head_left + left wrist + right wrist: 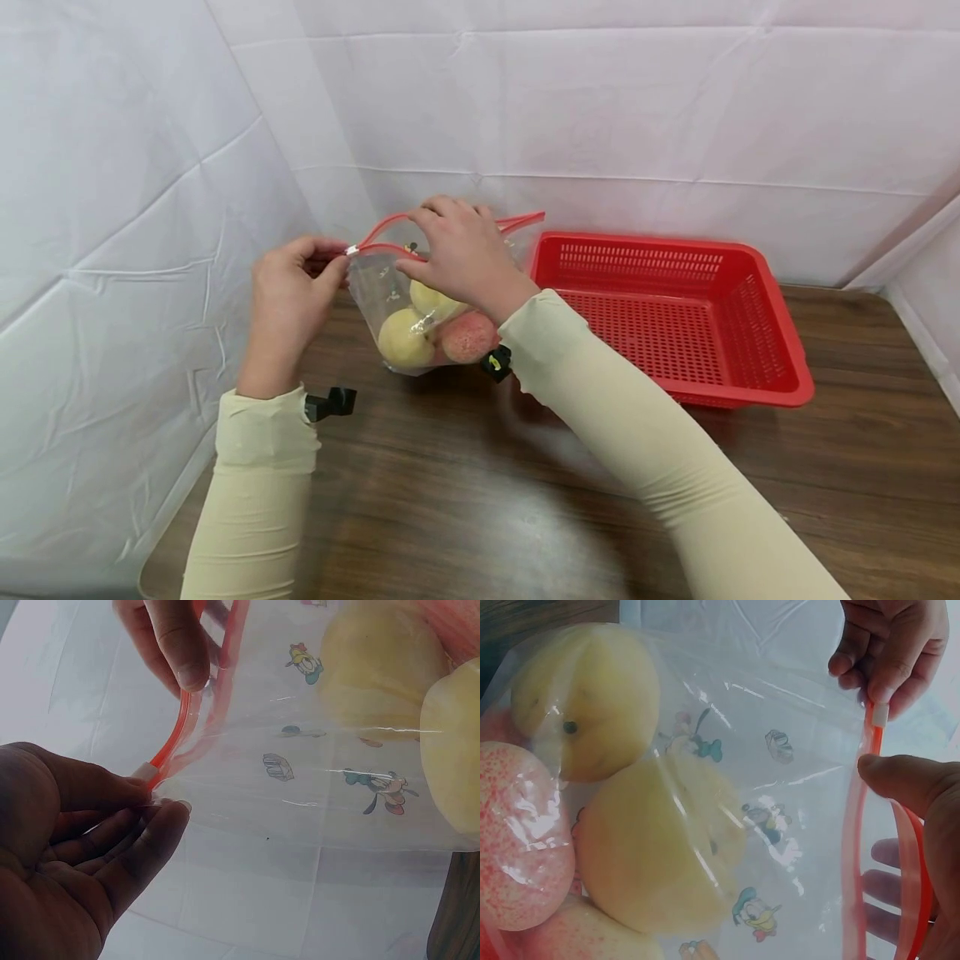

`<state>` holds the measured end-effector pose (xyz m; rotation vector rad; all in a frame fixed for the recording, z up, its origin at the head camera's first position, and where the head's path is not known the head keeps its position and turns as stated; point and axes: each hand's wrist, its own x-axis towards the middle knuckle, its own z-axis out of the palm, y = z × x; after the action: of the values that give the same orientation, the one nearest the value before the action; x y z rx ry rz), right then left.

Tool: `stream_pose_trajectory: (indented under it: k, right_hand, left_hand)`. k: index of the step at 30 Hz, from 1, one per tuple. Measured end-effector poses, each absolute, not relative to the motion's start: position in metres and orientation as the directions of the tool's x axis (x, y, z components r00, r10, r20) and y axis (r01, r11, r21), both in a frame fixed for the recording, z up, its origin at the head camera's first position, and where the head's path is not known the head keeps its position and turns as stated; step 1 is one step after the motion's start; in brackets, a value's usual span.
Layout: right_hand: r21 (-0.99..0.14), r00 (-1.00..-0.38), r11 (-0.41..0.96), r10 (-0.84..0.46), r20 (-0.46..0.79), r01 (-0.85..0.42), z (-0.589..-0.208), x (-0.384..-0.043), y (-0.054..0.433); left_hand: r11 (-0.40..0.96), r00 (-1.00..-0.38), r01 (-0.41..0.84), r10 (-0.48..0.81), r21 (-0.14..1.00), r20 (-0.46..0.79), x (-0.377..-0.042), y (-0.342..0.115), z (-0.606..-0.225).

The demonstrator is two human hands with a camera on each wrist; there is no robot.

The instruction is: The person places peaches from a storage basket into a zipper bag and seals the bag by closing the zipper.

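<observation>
A clear zip bag [378, 292] with red zip strips and printed cartoon figures hangs tilted, its mouth parted. Inside it lie yellow round fruits [656, 844] and pinkish-red speckled ones [468, 336], peach-like in shape. My left hand [288, 287] pinches the bag's left top corner, right beside the white slider [880, 715]. Over the mouth, my right hand [468, 254] holds the red strips, its thumb [900, 776] on the near one and its fingers at the far one. The left wrist view shows the left hand's fingertips [178, 812] on the corner below the slider.
A red plastic basket [783, 333] with slotted walls stands just right of the bag, partly behind the right forearm. Both sit at the back of a dark wood table [420, 483]. White cloth walls [600, 100] rise behind and at the sides.
</observation>
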<state>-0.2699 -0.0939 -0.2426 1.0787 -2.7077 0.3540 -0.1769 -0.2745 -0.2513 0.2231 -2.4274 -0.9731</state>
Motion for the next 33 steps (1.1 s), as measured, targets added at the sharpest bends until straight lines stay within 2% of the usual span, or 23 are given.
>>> stream_pose_trajectory:
  k: [9, 17, 21, 27, 33]
  right_hand:
    - [-0.097, -0.707, 0.712, -0.653, 0.272, -0.696, -0.238, -0.265, -0.100]
    - [-0.087, -0.673, 0.682, -0.680, 0.293, -0.727, -0.237, -0.262, -0.105]
    - [-0.098, -0.642, 0.647, -0.702, 0.308, -0.756, -0.236, -0.261, -0.108]
    - [-0.100, -0.559, 0.565, -0.746, 0.361, -0.819, -0.235, -0.261, -0.112]
    - [-0.173, -0.505, 0.478, -0.768, 0.394, -0.861, -0.236, -0.257, -0.114]
  left_hand:
    - [0.730, -0.841, 0.025, -0.354, 0.683, 0.409, -0.176, -0.272, -0.251]
    - [0.724, -0.842, 0.049, -0.340, 0.688, 0.418, -0.176, -0.270, -0.251]
    - [0.724, -0.842, 0.062, -0.332, 0.687, 0.426, -0.177, -0.270, -0.251]
    - [0.736, -0.841, 0.081, -0.312, 0.672, 0.443, -0.178, -0.269, -0.252]
    - [0.740, -0.841, 0.099, -0.295, 0.665, 0.454, -0.177, -0.268, -0.253]
